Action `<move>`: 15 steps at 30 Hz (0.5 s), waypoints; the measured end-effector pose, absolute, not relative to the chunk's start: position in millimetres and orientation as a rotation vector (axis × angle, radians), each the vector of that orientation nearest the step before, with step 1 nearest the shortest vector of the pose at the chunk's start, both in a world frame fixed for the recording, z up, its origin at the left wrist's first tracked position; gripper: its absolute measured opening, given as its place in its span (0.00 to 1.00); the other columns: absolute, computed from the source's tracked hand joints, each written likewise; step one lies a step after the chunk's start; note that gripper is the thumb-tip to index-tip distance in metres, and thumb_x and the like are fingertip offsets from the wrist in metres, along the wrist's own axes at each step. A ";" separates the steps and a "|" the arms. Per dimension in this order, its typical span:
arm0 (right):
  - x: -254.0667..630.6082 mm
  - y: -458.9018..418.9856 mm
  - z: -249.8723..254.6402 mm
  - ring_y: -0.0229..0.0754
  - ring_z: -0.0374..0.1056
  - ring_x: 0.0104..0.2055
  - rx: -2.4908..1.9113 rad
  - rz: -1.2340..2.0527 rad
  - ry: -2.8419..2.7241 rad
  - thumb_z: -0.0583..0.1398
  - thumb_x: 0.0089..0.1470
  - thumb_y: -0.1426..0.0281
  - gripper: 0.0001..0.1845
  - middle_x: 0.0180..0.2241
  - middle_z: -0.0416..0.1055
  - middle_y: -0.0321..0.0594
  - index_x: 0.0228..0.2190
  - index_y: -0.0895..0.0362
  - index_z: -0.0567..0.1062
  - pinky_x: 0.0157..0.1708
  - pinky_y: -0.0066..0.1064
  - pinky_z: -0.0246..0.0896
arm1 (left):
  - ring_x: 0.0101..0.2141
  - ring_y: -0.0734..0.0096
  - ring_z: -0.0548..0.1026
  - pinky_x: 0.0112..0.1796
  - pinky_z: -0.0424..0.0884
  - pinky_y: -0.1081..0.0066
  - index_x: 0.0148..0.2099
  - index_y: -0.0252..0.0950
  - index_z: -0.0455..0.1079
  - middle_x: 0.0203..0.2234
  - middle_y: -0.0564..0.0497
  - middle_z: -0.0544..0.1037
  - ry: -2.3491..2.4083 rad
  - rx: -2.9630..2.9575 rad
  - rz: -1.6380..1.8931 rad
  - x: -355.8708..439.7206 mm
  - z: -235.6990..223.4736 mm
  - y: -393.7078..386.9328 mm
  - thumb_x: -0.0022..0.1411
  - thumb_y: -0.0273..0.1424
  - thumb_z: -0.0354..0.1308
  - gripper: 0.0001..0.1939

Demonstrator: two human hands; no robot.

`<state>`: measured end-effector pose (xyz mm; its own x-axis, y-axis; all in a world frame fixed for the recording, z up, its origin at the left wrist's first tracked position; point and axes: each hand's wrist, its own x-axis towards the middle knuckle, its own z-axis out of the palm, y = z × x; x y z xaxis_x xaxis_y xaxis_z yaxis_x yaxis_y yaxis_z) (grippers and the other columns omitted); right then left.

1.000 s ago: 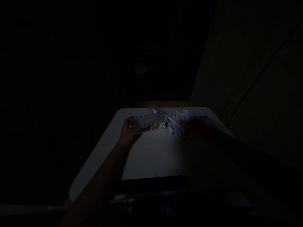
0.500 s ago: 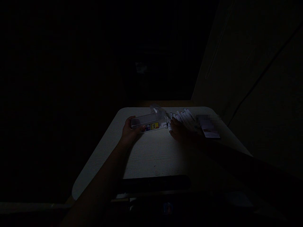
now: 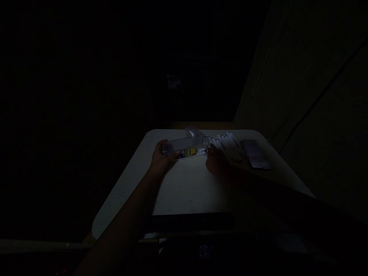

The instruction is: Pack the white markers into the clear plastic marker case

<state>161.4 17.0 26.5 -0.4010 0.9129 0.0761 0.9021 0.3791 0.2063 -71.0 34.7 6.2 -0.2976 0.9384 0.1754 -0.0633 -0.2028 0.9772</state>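
A clear plastic case (image 3: 178, 144) with a yellow and dark label (image 3: 190, 152) lies on its side on the table, its see-through lid (image 3: 194, 132) folded open at the right end. My left hand (image 3: 160, 158) is wrapped around the case's left end, thumb on the front near the label. Several white markers (image 3: 227, 142) lie side by side to the right of the case. My right hand (image 3: 216, 161) is at the near left end of these markers, close to the case's open end. Its fingers are curled closed, and what they hold is hidden in the dark.
The pale table (image 3: 175, 188) has rounded corners. A dark phone-like object (image 3: 257, 155), partly blurred out, lies right of the markers. A dark bar (image 3: 189, 221) runs along the near edge. A wall with a hanging cord (image 3: 263, 74) stands at the right. The room is very dim.
The whole view has shifted slightly, moving the table a little to the right. A white marker end that showed under my right fingers is now out of sight. My left hand keeps its hold on the case.
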 end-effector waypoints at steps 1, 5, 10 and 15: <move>162.6 16.0 27.2 0.60 0.56 0.70 1.728 0.309 2.553 0.52 0.61 0.72 0.26 0.64 0.64 0.67 0.56 0.72 0.73 0.65 0.47 0.59 | 0.41 0.64 0.72 0.39 0.71 0.69 0.50 0.40 0.68 0.41 0.49 0.74 1.247 1.117 1.615 -70.6 6.2 34.6 0.31 0.31 0.78 0.40; 169.6 17.9 34.9 0.58 0.54 0.71 1.872 0.172 2.578 0.52 0.64 0.68 0.28 0.68 0.57 0.64 0.60 0.71 0.68 0.67 0.51 0.53 | 0.39 0.66 0.72 0.37 0.71 0.71 0.50 0.39 0.68 0.40 0.49 0.74 1.170 1.064 1.627 -69.1 7.6 33.6 0.30 0.29 0.78 0.41; 178.4 34.8 51.7 0.47 0.68 0.59 1.743 -0.002 2.851 0.51 0.65 0.73 0.20 0.55 0.74 0.55 0.51 0.65 0.76 0.60 0.37 0.60 | 0.36 0.69 0.74 0.35 0.73 0.70 0.47 0.38 0.69 0.39 0.51 0.74 1.091 0.968 1.634 -72.3 7.9 36.8 0.27 0.27 0.79 0.40; 178.6 46.4 63.6 0.42 0.73 0.53 1.668 -0.162 2.974 0.53 0.65 0.74 0.16 0.48 0.79 0.50 0.47 0.63 0.79 0.57 0.33 0.62 | 0.31 0.71 0.75 0.33 0.74 0.70 0.46 0.38 0.70 0.34 0.53 0.76 0.973 0.868 1.637 -78.5 6.9 40.9 0.26 0.26 0.79 0.40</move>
